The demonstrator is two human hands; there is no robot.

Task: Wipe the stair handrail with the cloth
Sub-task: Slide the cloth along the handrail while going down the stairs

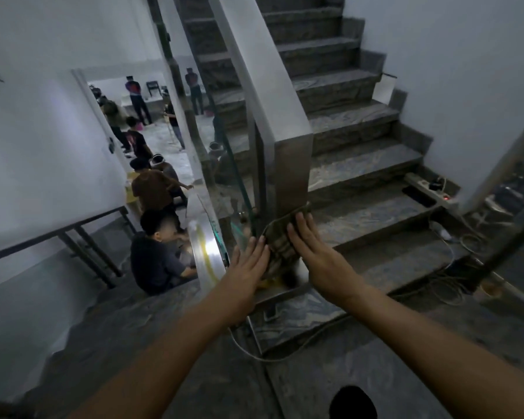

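Your 2 hands press a dull green-brown woven cloth [280, 240] flat against the lower steel handrail post [291, 176]: left hand [248, 264] and right hand [315, 252], fingers extended, palms flat on it, not gripping.

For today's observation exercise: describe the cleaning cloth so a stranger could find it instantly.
Find the steel post where the rising handrail ends. At its foot, the cloth lies pressed flat under both hands: left hand, right hand. It's the only drab, patterned fabric against polished metal.
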